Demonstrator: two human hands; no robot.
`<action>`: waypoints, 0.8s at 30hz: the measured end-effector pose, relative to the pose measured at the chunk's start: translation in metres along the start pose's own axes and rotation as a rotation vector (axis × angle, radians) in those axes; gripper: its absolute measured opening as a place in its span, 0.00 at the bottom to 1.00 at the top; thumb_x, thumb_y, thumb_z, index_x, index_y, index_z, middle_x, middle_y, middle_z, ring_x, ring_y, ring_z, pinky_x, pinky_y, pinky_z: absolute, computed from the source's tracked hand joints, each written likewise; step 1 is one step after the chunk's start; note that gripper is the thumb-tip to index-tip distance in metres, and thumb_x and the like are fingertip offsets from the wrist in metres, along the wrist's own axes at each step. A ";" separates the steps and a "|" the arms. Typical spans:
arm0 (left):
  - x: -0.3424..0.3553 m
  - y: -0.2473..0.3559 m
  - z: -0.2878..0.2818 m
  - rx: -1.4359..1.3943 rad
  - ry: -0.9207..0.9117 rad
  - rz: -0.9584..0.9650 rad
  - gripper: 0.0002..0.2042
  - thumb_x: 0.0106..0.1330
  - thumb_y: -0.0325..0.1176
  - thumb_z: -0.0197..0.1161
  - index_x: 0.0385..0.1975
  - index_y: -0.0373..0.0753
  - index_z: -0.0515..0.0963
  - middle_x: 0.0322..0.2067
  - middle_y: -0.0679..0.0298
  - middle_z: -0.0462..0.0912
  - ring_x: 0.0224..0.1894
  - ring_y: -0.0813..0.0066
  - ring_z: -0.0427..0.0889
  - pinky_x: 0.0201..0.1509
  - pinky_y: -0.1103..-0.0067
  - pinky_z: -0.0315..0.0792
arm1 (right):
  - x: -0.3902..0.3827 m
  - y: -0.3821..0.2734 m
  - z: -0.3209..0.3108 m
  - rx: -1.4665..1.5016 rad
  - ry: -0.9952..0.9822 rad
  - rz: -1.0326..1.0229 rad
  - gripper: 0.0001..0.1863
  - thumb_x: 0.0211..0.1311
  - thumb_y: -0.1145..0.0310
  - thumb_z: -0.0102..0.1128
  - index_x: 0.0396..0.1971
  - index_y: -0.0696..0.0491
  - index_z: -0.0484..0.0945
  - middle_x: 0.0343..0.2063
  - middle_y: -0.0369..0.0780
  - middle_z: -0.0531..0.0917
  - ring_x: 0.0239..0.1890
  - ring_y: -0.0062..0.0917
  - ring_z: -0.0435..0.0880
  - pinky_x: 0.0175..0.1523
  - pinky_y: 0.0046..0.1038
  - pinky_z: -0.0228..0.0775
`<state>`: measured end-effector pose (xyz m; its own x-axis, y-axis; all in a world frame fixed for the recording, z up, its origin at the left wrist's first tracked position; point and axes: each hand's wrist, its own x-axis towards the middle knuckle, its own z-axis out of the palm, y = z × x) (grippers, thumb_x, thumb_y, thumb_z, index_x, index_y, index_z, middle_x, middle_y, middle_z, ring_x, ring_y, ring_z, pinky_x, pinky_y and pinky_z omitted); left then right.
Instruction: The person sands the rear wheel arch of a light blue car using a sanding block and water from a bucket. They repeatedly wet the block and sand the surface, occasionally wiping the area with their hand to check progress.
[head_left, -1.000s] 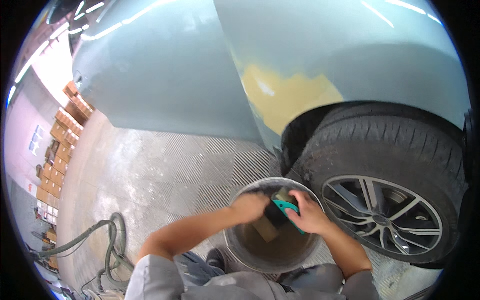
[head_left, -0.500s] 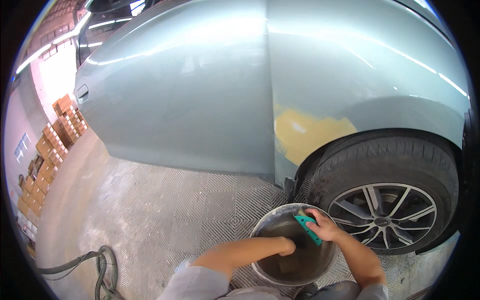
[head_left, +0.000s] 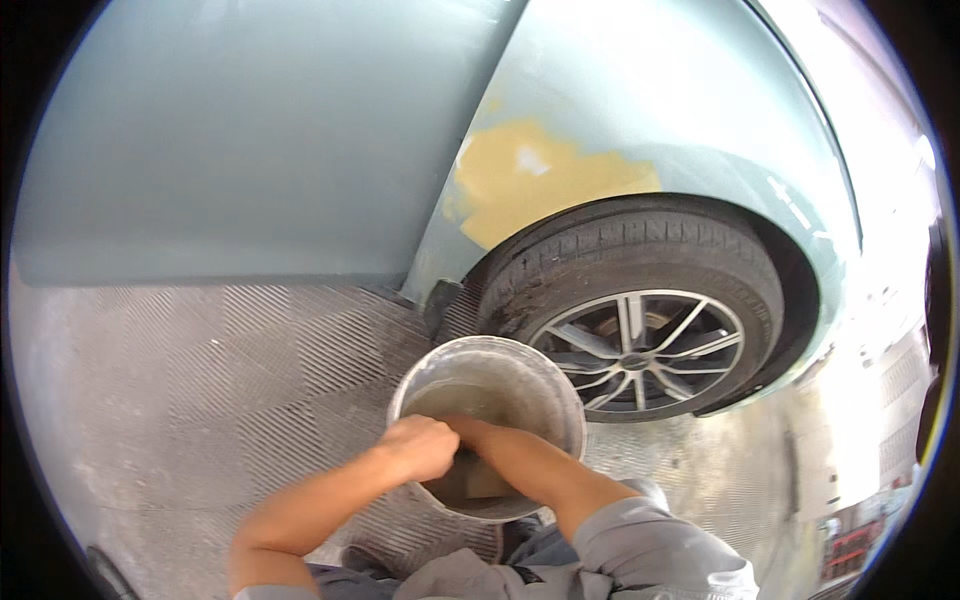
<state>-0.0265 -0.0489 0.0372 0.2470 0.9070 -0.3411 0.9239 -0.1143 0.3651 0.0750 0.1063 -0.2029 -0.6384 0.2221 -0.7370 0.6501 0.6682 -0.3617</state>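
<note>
A round, pale bucket [head_left: 560, 385] of murky water stands before me, beside the car's front wheel. My left hand [head_left: 422, 447] is curled into a fist over the bucket's left side; whatever it grips is hidden. My right hand [head_left: 462, 428] reaches across into the bucket just behind the left one, its fingers out of sight. A pale, flat-edged piece [head_left: 487, 482] shows dimly in the water below the right forearm. The green sanding block is not visible now. Yellow filler [head_left: 540, 180] covers a patch of the fender above the wheel arch.
The light grey-green car's door [head_left: 230, 150] and fender [head_left: 690, 110] rise close ahead. The tire [head_left: 640, 250] with its spoked wheel [head_left: 635, 360] is right of the bucket. Ridged tiles [head_left: 300, 400] cover the floor. A dark hose [head_left: 108, 572] lies at the lower left.
My view has swung right and nearer the wheel. My right hand, which held the green sanding block, has dropped into the bucket; my left has risen out to the rim.
</note>
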 end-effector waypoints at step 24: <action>0.006 -0.010 0.001 -0.061 -0.192 0.118 0.10 0.52 0.31 0.61 0.32 0.39 0.86 0.37 0.57 0.86 0.42 0.59 0.85 0.43 0.69 0.78 | -0.391 -0.196 -0.340 -1.609 0.766 -0.143 0.44 0.36 0.70 0.74 0.62 0.42 0.68 0.64 0.37 0.68 0.65 0.35 0.66 0.68 0.46 0.52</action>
<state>-0.0343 -0.0430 0.0310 0.4088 0.7945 -0.4490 0.8673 -0.1852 0.4620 0.0574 0.1300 0.3499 -0.9828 0.0404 -0.1801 -0.1251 0.5719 0.8107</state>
